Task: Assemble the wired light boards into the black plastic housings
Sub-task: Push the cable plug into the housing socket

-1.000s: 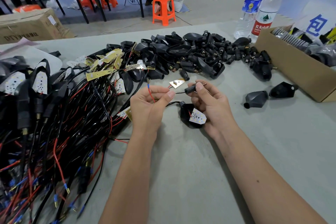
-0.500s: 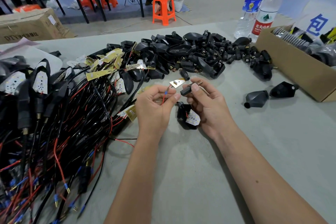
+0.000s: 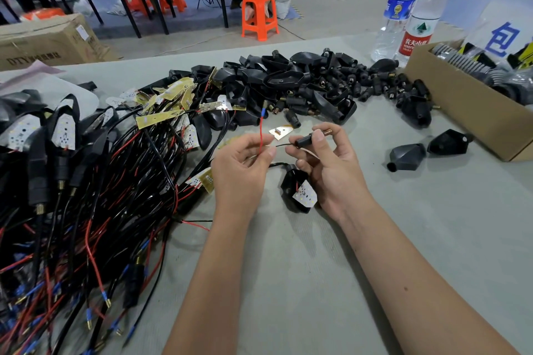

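Light board (image 3: 305,192) is sitting in its housing (image 3: 291,181) while left hand (image 3: 240,170) is pinching the red wire (image 3: 261,135), right hand (image 3: 331,164) is pinching the black stem (image 3: 306,140), and loose housings (image 3: 288,81) are waiting at twelve o'clock.

Two plastic water bottles (image 3: 409,8) stand at the desk's (image 3: 317,268) far right edge, beside one open cardboard box (image 3: 467,104). Two black housings (image 3: 427,150) lie apart from the big heap of black housings (image 3: 294,83) — too many there to count. Two hands — left hand (image 3: 240,173), right hand (image 3: 331,170).
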`<state>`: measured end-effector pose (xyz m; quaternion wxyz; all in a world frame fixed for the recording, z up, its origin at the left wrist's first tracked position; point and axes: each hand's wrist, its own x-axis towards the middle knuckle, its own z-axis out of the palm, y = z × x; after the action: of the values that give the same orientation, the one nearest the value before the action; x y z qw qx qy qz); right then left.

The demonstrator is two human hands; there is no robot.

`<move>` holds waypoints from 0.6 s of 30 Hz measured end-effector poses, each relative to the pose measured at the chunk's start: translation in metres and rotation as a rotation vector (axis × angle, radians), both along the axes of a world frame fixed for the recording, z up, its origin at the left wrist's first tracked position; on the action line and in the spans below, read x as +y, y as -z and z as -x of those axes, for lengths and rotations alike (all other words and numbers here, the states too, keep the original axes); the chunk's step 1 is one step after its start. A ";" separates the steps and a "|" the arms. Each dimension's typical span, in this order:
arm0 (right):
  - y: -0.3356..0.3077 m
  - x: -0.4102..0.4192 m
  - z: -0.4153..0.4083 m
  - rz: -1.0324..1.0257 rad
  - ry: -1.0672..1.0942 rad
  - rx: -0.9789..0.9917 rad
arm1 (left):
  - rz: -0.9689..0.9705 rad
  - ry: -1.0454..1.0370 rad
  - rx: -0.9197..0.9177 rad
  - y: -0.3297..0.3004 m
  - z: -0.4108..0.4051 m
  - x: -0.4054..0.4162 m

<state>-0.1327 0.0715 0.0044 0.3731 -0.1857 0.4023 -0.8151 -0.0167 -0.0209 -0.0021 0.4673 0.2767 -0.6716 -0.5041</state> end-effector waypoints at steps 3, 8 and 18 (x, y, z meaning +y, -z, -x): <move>-0.001 0.001 0.002 0.028 0.030 -0.046 | 0.017 -0.103 -0.029 0.000 -0.002 0.000; 0.001 0.001 0.007 0.070 0.079 -0.121 | 0.007 -0.015 -0.074 -0.004 -0.007 -0.002; 0.001 0.003 0.008 0.078 0.033 -0.068 | 0.005 0.033 -0.032 -0.001 -0.002 -0.001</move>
<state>-0.1411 0.0749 0.0036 0.3657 -0.1658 0.3602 -0.8420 -0.0151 -0.0218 -0.0011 0.4488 0.2725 -0.6846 -0.5056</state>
